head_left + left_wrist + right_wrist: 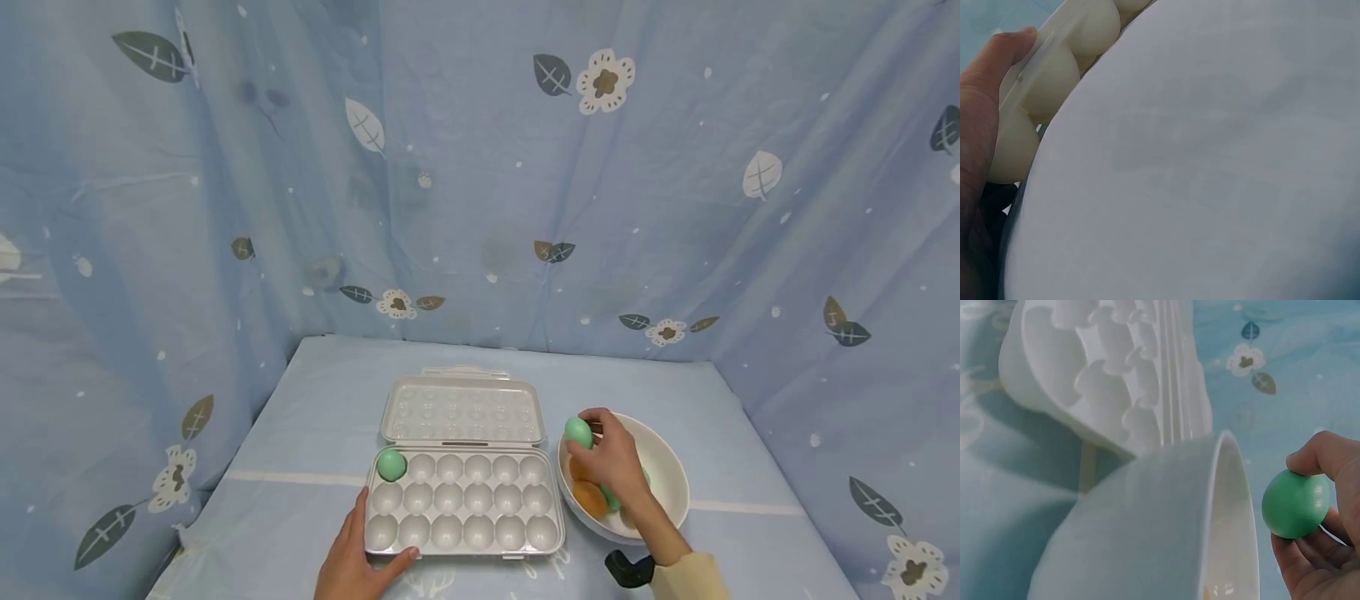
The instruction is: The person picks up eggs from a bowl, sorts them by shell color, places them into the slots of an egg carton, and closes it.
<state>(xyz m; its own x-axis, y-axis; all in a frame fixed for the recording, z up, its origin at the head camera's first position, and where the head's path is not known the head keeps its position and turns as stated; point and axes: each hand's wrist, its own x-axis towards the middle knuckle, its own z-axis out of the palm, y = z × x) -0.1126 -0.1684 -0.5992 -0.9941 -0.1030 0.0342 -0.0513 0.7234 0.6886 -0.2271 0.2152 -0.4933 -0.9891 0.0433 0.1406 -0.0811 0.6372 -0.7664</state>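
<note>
My right hand (617,457) holds a green egg (578,432) over the left part of a white bowl (666,471). In the right wrist view, thumb and fingers pinch that egg (1295,503) beside the bowl's rim (1225,487). Orange eggs (590,500) and green ones lie in the bowl, partly hidden by the hand. My left hand (356,558) grips the front left corner of a white egg tray (477,498), thumb on the front edge, fingers along the side. Another green egg (391,465) sits in the tray's back left cup; its other cups are bare.
The tray's clear lid (465,410) lies folded back behind it. The bowl stands close to the tray's right side. Blue patterned cloth (480,208) hangs behind and at both sides of the cloth-covered table (330,383). A pale surface (1197,162) fills most of the left wrist view.
</note>
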